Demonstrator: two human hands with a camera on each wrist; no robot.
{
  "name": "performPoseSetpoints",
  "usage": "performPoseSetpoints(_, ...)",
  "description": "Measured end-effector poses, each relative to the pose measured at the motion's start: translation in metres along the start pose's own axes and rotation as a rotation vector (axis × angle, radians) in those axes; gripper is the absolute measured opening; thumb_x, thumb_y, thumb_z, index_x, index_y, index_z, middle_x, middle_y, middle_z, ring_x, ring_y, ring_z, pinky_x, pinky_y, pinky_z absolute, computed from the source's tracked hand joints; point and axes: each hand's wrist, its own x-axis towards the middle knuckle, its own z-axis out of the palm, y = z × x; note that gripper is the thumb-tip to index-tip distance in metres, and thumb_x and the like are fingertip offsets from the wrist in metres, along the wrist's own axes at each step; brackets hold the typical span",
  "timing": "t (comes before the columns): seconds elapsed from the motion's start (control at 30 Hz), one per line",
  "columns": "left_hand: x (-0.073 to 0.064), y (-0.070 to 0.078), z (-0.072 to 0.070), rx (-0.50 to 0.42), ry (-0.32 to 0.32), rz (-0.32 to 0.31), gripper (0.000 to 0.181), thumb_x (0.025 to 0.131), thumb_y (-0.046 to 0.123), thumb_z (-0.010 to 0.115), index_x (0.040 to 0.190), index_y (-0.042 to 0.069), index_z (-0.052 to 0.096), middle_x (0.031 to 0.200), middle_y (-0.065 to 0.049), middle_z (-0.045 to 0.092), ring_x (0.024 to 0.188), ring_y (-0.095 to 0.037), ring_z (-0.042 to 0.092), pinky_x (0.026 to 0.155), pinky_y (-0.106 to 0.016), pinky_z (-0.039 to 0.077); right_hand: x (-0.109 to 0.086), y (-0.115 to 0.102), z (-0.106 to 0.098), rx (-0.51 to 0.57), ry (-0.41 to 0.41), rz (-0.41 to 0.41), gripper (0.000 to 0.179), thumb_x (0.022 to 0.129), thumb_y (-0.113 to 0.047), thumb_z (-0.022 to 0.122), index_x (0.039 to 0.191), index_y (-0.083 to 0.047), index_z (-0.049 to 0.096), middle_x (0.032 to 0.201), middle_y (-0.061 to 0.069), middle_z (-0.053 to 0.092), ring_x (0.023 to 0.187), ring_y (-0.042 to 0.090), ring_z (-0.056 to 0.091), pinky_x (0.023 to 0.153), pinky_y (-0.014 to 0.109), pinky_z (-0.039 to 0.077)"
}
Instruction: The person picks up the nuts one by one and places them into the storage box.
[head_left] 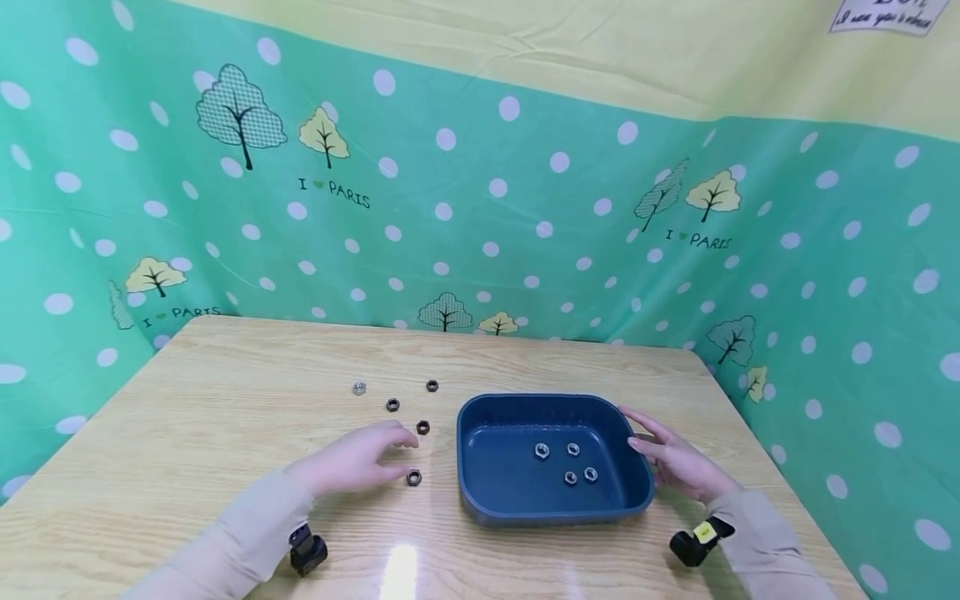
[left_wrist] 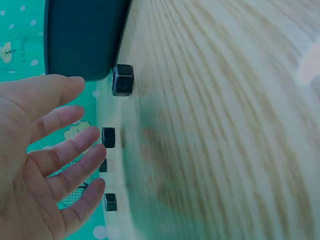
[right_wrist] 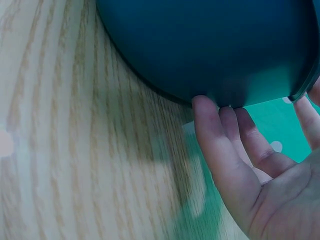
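Note:
In the head view my left hand [head_left: 358, 460] hovers over the table left of the box, thumb and fingers spread apart, with nothing held. Just by its thumb tip lies a dark hex nut [head_left: 413, 477], and another dark nut [head_left: 423, 427] is close past the fingertips. In the left wrist view the nearest nut [left_wrist: 123, 80] stands out beyond the thumb. My right hand [head_left: 678, 462] rests its fingers against the right end of a dark blue rectangular box [head_left: 551, 518]. Its fingertips [right_wrist: 202, 102] touch the box's outer wall in the right wrist view. Several silver nuts [head_left: 573, 449] lie inside the box.
Farther back on the wooden table [head_left: 262, 375] are a silver nut [head_left: 359, 388] and two more dark nuts, one [head_left: 393, 405] nearer and one [head_left: 432, 386] beside the box's back left corner. A green dotted curtain [head_left: 450, 208] hangs behind the table and along its sides.

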Motion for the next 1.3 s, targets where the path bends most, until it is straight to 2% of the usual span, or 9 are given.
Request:
performPoseSetpoints(0.17,0.0,-0.001,0.004,0.029,-0.009,0.006,0.031,0.085,0.02,0.066,0.112,0.004,0.063,0.109,-0.006,0.064,0.103,-0.024,0.061,0.093,-0.042,0.048,0.001,0.001,-0.002,0.004,-0.006,-0.006,0.068,0.099,-0.031,0.047,0.152,-0.016,0.006,0.151,0.033,0.015,0.119,0.026,0.053,0.089,0.052,0.049)
performPoseSetpoints(0.43,0.001,-0.005,0.011,0.089,-0.002,-0.007,0.027,0.083,0.02,0.069,0.107,0.009,0.066,0.104,-0.001,0.063,0.099,-0.022,0.061,0.089,-0.04,0.049,0.001,0.001,-0.002,-0.001,-0.001,-0.005,0.067,0.099,-0.03,0.047,0.152,-0.017,0.009,0.15,0.033,0.017,0.121,0.03,0.052,0.089,0.054,0.049)
performPoseSetpoints(0.57,0.002,-0.004,0.011,0.106,0.003,-0.015,0.023,0.083,0.02,0.07,0.104,0.01,0.067,0.101,0.001,0.062,0.096,-0.02,0.061,0.087,-0.039,0.05,0.001,0.001,-0.003,0.009,-0.008,-0.006,0.068,0.099,-0.03,0.047,0.153,-0.018,0.008,0.151,0.032,0.017,0.117,0.024,0.055,0.088,0.051,0.05)
performPoseSetpoints(0.77,0.003,-0.002,0.013,0.111,0.023,0.019,0.024,0.079,0.02,0.073,0.1,0.01,0.067,0.099,0.0,0.062,0.095,-0.02,0.061,0.086,-0.039,0.05,0.001,0.0,-0.002,0.022,-0.037,-0.023,0.069,0.099,-0.03,0.047,0.153,-0.017,0.005,0.15,0.033,0.016,0.112,0.017,0.056,0.086,0.045,0.051)
performPoseSetpoints(1.3,0.003,-0.004,0.019,0.097,0.016,0.025,0.023,0.076,0.019,0.074,0.098,0.013,0.067,0.097,0.005,0.055,0.091,-0.015,0.054,0.082,-0.035,0.049,0.0,0.003,-0.002,0.021,-0.031,-0.021,0.07,0.099,-0.03,0.047,0.152,-0.016,0.004,0.151,0.034,0.013,0.116,0.021,0.054,0.087,0.046,0.051)
